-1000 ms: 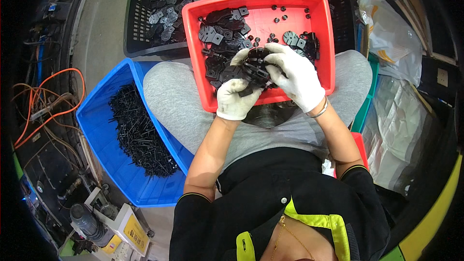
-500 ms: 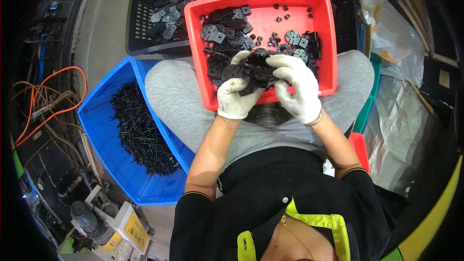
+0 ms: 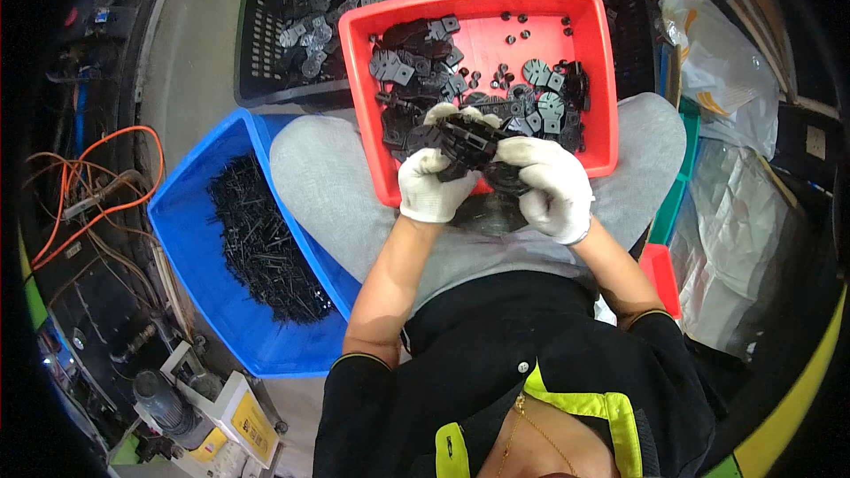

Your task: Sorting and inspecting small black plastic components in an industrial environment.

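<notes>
Both of my hands wear white gloves and meet over the near edge of a red plastic tub [image 3: 479,2] on my lap. My left hand [image 3: 431,188] is wrapped round a cluster of black plastic parts [image 3: 469,143], fingertips showing behind it. My right hand [image 3: 551,186] is closed on the right side of the same cluster, its thumb and fingers pressed against a dark round piece. How the parts join is too dark to make out. Inside the tub lie flat black disc-shaped parts with square tabs [image 3: 390,67] and several small black round pieces [image 3: 504,77].
A blue bin [image 3: 204,301] full of thin black pins [image 3: 266,248] stands left of my leg. Black perforated crates [image 3: 257,44] with more flat parts sit beyond the tub. Orange cable [image 3: 158,159] and a motor [image 3: 164,398] are at far left; plastic sheeting [image 3: 722,239] lies right.
The cluster in my hands has been turned, showing a different side. My right hand has shifted slightly down and its fingers have curled in more.
</notes>
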Demonstrator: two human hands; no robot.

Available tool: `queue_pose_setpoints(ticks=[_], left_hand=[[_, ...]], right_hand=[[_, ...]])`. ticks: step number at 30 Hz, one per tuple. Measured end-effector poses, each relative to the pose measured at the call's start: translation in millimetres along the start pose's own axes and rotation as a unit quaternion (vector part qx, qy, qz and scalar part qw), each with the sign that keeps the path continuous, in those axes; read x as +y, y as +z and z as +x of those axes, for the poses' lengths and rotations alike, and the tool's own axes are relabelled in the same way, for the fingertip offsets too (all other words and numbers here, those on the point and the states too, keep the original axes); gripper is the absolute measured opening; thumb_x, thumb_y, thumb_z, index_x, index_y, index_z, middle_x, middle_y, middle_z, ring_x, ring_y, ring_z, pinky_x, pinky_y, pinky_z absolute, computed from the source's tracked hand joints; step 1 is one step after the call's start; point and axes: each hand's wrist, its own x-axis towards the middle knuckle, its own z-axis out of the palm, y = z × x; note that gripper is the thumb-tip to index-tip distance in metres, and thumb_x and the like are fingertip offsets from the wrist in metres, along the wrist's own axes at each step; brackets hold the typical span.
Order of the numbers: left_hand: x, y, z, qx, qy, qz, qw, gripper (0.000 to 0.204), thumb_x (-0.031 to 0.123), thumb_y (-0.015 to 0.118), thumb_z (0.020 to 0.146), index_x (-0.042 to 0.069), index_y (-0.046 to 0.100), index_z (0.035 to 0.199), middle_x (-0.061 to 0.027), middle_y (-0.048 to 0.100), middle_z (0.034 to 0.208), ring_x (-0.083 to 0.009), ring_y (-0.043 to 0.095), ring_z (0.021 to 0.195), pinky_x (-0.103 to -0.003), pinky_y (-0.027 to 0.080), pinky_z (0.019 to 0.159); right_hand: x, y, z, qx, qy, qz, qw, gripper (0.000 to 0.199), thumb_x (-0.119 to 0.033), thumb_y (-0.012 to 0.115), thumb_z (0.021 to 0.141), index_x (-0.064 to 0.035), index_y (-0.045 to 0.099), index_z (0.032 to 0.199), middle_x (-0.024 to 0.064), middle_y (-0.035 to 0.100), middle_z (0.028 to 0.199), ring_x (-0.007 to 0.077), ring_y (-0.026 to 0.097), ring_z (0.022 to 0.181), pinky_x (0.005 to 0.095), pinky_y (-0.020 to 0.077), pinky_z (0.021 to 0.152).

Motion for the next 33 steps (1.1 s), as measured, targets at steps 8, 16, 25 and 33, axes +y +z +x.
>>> queue_pose_setpoints(ticks=[8, 16, 25, 33], left_hand=[[-1, 43, 32, 0.038, -0.028, -0.008, 0.999, 0.053, 0.007, 0.068, 0.063, 0.014, 0.056, 0.114, -0.0115, 0.057, 0.118, -0.036, 0.047, 0.121, -0.062, 0.039, 0.099], [-4, 98, 200, 0.028, -0.035, 0.13, 0.991, 0.041, 0.002, 0.053, 0.074, 0.011, 0.056, 0.114, -0.0133, 0.06, 0.111, -0.036, 0.054, 0.108, -0.068, 0.033, 0.098], [3, 71, 228, 0.129, -0.053, 0.307, 0.941, 0.047, -0.006, 0.055, 0.082, 0.004, 0.039, 0.125, -0.0162, 0.055, 0.111, -0.026, 0.058, 0.093, -0.04, 0.055, 0.077], [0, 83, 119, 0.039, -0.055, 0.354, 0.933, 0.066, 0.0, 0.066, 0.079, 0.003, 0.032, 0.136, -0.0138, 0.052, 0.116, -0.0243, 0.059, 0.098, -0.035, 0.054, 0.081]], right_hand=[[13, -13, -10, 0.273, 0.256, 0.168, 0.912, 0.02, 0.006, 0.04, 0.09, 0.0004, 0.047, 0.108, 0.0174, 0.061, 0.109, 0.0196, 0.061, 0.096, 0.0336, 0.05, 0.086], [27, -33, -14, 0.328, 0.314, 0.142, 0.88, 0.016, -0.003, 0.043, 0.094, 0.0019, 0.048, 0.107, 0.0157, 0.062, 0.104, 0.0201, 0.063, 0.091, 0.0327, 0.0511, 0.084], [45, -33, -30, 0.341, 0.341, 0.141, 0.865, 0.016, -0.005, 0.042, 0.095, 0.0025, 0.048, 0.108, 0.0147, 0.062, 0.103, 0.019, 0.063, 0.09, 0.0319, 0.0501, 0.085], [43, -24, -28, 0.318, 0.361, 0.17, 0.86, 0.015, -0.003, 0.045, 0.093, 0.0001, 0.05, 0.106, 0.0087, 0.062, 0.102, 0.0126, 0.059, 0.089, 0.0266, 0.0474, 0.083]])
